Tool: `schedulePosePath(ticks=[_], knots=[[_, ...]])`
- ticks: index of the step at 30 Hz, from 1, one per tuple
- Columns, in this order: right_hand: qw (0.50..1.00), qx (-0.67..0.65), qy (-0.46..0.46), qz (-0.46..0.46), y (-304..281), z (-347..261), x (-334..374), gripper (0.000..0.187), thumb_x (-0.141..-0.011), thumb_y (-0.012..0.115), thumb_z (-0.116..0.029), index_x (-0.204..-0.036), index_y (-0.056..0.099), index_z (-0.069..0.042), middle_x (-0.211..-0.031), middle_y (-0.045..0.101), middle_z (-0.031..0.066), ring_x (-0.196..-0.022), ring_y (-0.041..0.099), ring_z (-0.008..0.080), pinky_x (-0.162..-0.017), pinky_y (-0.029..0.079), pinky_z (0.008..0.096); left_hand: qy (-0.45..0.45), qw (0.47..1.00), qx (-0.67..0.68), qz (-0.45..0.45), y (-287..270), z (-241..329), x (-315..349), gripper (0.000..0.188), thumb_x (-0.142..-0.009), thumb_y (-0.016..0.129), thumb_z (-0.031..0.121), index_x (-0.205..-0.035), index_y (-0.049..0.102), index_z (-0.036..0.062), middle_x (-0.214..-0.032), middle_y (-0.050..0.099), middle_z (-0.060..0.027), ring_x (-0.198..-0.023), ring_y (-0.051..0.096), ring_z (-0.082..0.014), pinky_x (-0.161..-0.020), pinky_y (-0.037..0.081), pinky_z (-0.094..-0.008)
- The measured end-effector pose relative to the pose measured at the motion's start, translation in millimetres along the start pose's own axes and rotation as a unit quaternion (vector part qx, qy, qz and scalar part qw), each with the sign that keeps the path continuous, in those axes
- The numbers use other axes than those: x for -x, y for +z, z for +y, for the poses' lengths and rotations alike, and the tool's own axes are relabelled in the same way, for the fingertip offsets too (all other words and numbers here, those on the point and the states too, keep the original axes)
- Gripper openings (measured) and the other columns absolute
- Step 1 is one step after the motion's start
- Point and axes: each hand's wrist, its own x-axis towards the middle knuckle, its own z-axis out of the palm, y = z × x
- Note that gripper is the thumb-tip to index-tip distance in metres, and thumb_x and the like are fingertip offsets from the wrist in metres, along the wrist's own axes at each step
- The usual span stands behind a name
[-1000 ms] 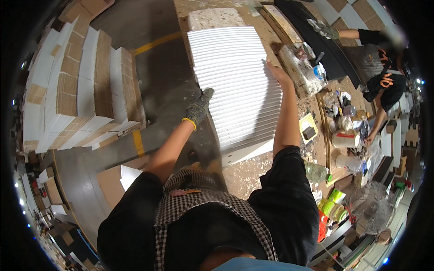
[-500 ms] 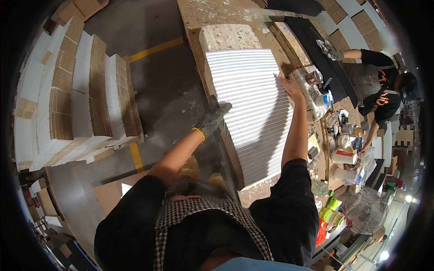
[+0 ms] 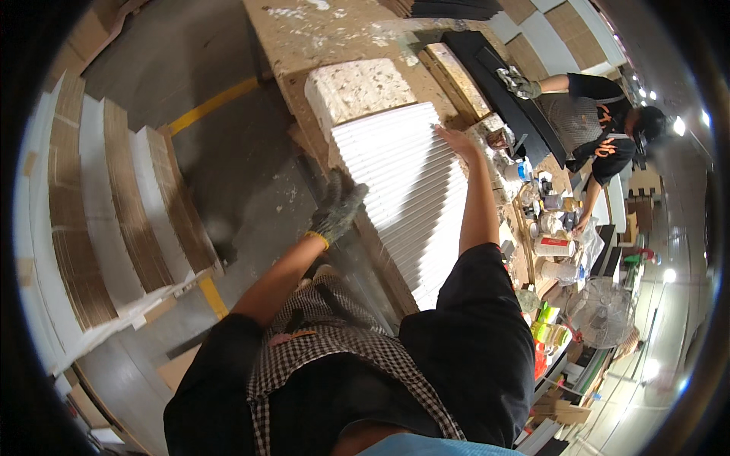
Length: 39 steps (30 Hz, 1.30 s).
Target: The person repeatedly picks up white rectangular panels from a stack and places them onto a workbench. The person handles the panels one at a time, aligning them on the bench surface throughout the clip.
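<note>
While a row of white strips [image 3: 391, 156] is lying along the left edge of the bench [image 3: 304, 42], slanting toward its near end, two hands are flanking it. Wearing a grey glove with a yellow cuff, the left hand [image 3: 339, 204] is meeting the strips' left side, thumb spread wide from the fingers. The bare right hand [image 3: 458, 143] is lying along their upper right side, fingers stretched out rather than curled. Beyond the strips, a speckled white block [image 3: 357, 93] is sitting by that same left edge. Toward the bench's right edge, a wooden plank [image 3: 460, 82] is lying beside a black panel [image 3: 468, 49], and a co-worker [image 3: 585, 114] is standing past it. Nearer, a white tub [image 3: 553, 246] is standing among bottles and jars.
</note>
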Motion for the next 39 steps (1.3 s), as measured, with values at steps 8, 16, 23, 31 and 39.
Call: schedulePosePath(ticks=[8, 16, 23, 31, 39], knots=[[0.974, 0.142, -0.121, 0.13, 16, -110, -84, 0.076, -0.088, 0.065, -0.064, -0.133, 0.063, -0.003, -0.12, 0.069, 0.027, -0.114, 0.065, 0.043, -0.097, 0.051, 0.0472, -0.001, 0.981, 0.17, 0.093, -54, 8, -114, 0.095, -0.092, 0.055, 0.071, -0.151, 0.043, -0.0028, -0.153, 0.046, -0.0237, -0.142, 0.045, -0.0322, -0.117, 0.034, -0.0416], [0.983, 0.147, -0.113, -0.001, 20, -113, -132, 0.103, -0.075, 0.066, -0.081, -0.135, 0.059, 0.003, -0.124, 0.067, 0.0292, -0.119, 0.064, 0.0413, -0.1, 0.049, 0.0466, -0.029, 0.993, 0.104, -0.044, -83, 19, -185, 0.088, -0.093, 0.061, 0.053, -0.155, 0.034, -0.0024, -0.155, 0.045, -0.0193, -0.14, 0.045, -0.0306, -0.114, 0.037, -0.0375], [0.988, 0.135, -0.072, 0.012, 19, -123, -165, 0.115, -0.071, 0.066, -0.085, -0.145, 0.049, 0.002, -0.119, 0.068, 0.0287, -0.118, 0.064, 0.0415, -0.101, 0.049, 0.0443, 0.048, 0.994, 0.09, -0.032, -94, -6, -213, 0.081, -0.095, 0.065, 0.041, -0.157, 0.031, 0.0006, -0.16, 0.037, -0.0148, -0.144, 0.038, -0.0265, -0.117, 0.032, -0.0362], [0.967, -0.198, 0.049, -0.155, -9, -26, -88, 0.089, -0.1, 0.033, -0.073, -0.159, 0.031, -0.006, -0.166, 0.027, 0.0158, -0.153, 0.026, 0.031, -0.123, 0.027, 0.0421, 0.117, 0.993, -0.025, 0.014, -42, -75, -117, 0.07, -0.1, 0.057, 0.024, -0.158, 0.028, -0.0009, -0.165, 0.027, -0.0162, -0.152, 0.027, -0.0268, -0.124, 0.023, -0.0381], [0.952, -0.252, 0.051, -0.164, 1, -17, -72, 0.072, -0.103, 0.048, -0.059, -0.161, 0.03, -0.02, -0.166, 0.028, 0.0084, -0.153, 0.022, 0.0309, -0.122, 0.025, 0.0434, 0.047, 0.997, 0.055, -0.023, -13, -41, -127, 0.067, -0.101, 0.055, 0.024, -0.157, 0.028, -0.001, -0.164, 0.029, -0.0168, -0.149, 0.031, -0.027, -0.123, 0.026, -0.0382]])
